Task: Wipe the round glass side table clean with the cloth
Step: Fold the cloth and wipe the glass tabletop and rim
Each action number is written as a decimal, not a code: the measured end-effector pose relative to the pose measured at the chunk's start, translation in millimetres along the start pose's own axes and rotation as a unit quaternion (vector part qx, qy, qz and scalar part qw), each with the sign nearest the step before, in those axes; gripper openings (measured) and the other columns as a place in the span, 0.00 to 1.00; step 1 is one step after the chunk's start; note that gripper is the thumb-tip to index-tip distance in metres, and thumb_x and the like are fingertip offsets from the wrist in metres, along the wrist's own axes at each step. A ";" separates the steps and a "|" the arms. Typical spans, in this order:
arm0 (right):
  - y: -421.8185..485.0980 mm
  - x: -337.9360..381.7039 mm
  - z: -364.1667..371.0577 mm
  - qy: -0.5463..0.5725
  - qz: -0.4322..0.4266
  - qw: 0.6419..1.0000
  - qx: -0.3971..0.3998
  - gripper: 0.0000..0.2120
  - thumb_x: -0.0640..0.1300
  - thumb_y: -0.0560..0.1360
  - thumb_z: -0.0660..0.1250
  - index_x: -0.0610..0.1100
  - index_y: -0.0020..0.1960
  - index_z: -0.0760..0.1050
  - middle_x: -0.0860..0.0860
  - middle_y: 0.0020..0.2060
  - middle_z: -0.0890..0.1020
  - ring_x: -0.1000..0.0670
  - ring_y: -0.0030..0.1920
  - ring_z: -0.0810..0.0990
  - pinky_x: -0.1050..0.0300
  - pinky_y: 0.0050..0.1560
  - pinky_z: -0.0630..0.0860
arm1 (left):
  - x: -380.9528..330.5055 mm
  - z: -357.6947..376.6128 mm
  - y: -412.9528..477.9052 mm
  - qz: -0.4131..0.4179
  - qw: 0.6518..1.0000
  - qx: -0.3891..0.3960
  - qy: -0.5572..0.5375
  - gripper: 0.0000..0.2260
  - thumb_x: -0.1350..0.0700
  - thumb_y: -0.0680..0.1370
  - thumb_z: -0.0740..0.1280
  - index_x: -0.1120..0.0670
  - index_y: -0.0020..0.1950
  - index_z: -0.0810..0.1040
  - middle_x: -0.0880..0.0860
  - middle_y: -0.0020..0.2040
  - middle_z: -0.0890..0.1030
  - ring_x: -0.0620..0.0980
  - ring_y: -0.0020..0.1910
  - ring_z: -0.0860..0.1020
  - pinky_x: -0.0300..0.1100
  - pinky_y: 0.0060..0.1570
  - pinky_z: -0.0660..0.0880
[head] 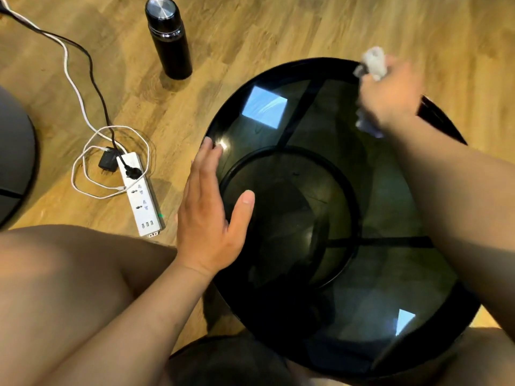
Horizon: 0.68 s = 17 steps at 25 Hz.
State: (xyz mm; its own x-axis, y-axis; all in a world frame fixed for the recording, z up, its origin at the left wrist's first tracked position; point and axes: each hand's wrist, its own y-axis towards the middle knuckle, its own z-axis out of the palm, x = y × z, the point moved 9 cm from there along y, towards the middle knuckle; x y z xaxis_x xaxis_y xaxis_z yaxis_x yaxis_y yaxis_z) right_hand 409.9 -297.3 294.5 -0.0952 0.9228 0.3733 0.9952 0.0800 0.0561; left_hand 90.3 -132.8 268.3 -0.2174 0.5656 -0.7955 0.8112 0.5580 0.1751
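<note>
cloth (373,62) sits bunched in the right hand (390,98) at about 1 o'clock on the glass side table (315,112), close to the far rim. white wads stick out above and below the hand, so i read the fingers as wrapped around it, though that hand is motion-blurred. left hand (209,213) lies flat on the table edge at 9 o'clock, fingers straight, thumb spread over the glass, holding nothing.

handling guess: the cloth is soft, limp and light and crumples easily. best held as a wad under the palm so a broad face meets the glass. the top looks hard, slick and breakable, and the table may be light enough to slide, so bracing at 9 o'clock makes sense.

the glass is dark, smoked and glossy, round, with a black rim. a black inner ring and straight bars show through it. bright square reflections at 11 and 5 o'clock.

wood-plank floor (278,29). a black cylindrical flask (168,43) with a brushed metal cap stands off the table at 11 o'clock. white power strip (140,193) with looped cables lies at 9 o'clock.
</note>
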 end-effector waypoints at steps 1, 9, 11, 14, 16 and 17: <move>-21.0 35.6 9.1 -0.028 -0.056 0.998 0.022 0.20 0.56 0.70 0.57 0.52 0.57 0.78 0.45 0.50 0.84 0.38 0.53 0.81 0.49 0.54 0.76 | -0.4 0.0 0.9 0.003 1.000 -0.002 0.002 0.30 0.46 0.78 0.59 0.61 0.76 0.59 0.58 0.78 0.59 0.51 0.78 0.57 0.44 0.75 0.56; -223.8 165.5 77.6 -0.011 -0.354 0.906 0.230 0.19 0.52 0.78 0.58 0.56 0.69 0.69 0.48 0.61 0.74 0.42 0.53 0.79 0.53 0.41 0.66 | 0.7 -11.8 -4.9 0.003 0.997 -0.067 -0.024 0.30 0.49 0.76 0.60 0.67 0.71 0.60 0.68 0.69 0.64 0.55 0.68 0.66 0.42 0.69 0.63; -191.2 152.7 70.0 -0.040 -0.353 0.917 0.183 0.21 0.53 0.77 0.61 0.57 0.70 0.68 0.48 0.62 0.74 0.43 0.56 0.79 0.54 0.42 0.65 | -1.7 -5.1 -3.4 0.013 0.999 -0.045 0.004 0.29 0.50 0.77 0.60 0.66 0.72 0.60 0.66 0.71 0.64 0.55 0.72 0.64 0.43 0.72 0.60; -109.2 95.8 45.4 -0.047 -0.269 0.956 0.104 0.22 0.54 0.76 0.62 0.56 0.69 0.69 0.47 0.62 0.76 0.44 0.59 0.79 0.56 0.44 0.65 | -0.6 -2.8 -2.4 -0.004 0.999 -0.032 0.022 0.29 0.49 0.77 0.60 0.63 0.73 0.61 0.62 0.73 0.65 0.58 0.74 0.63 0.48 0.74 0.58; -42.7 7.6 12.8 -0.073 -0.160 0.983 0.058 0.22 0.55 0.73 0.61 0.53 0.66 0.71 0.45 0.59 0.80 0.41 0.57 0.80 0.55 0.45 0.71 | 0.9 -1.6 -2.7 -0.011 0.999 -0.024 0.024 0.29 0.48 0.77 0.60 0.61 0.74 0.61 0.61 0.74 0.65 0.56 0.75 0.62 0.47 0.74 0.58; -16.6 -43.9 -8.5 -0.086 -0.103 0.990 0.044 0.25 0.57 0.70 0.58 0.51 0.65 0.72 0.44 0.57 0.81 0.40 0.55 0.81 0.52 0.48 0.75 | 1.8 -1.2 -3.0 -0.014 0.999 -0.023 0.024 0.28 0.48 0.77 0.60 0.61 0.74 0.61 0.60 0.74 0.65 0.55 0.75 0.62 0.46 0.74 0.58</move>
State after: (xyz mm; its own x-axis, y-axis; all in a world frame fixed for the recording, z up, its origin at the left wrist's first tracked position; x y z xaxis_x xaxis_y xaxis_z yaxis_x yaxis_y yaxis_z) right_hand 397.4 -342.3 285.0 -0.2980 0.9336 0.1992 0.9541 0.2980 0.0308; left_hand 86.8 -132.7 267.1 -0.2664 0.5777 -0.7716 0.7792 0.6002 0.1804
